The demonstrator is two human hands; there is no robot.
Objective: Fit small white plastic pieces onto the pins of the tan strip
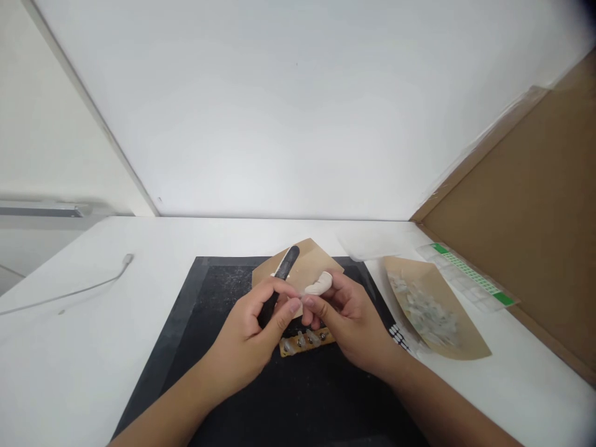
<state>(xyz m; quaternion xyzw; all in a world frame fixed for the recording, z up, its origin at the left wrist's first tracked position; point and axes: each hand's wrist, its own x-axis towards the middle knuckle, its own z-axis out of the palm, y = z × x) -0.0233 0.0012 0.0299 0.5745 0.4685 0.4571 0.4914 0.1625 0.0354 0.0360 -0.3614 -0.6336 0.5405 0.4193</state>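
My left hand (261, 326) is closed around a long black tool with a rounded end (287, 262), which slants up and away; its kind I cannot make out. Thumb and index finger of that hand also meet at a tiny pale piece, too small to name. Facing it, my right hand (356, 320) pinches at the same spot, with a white finger cot (319, 284) over its index finger. Below the hands lies a yellowish strip (287, 349) bearing several clear pieces and small metal parts. Brown paper (311, 254) sits behind the hands.
A black mat (205, 347) covers the middle of the white table (60, 366). To the right is a brown paper tray (470, 338) of translucent pieces, beside a clear compartment case with green labels (470, 273). A grey cable (93, 287) lies at left. Walls stand behind.
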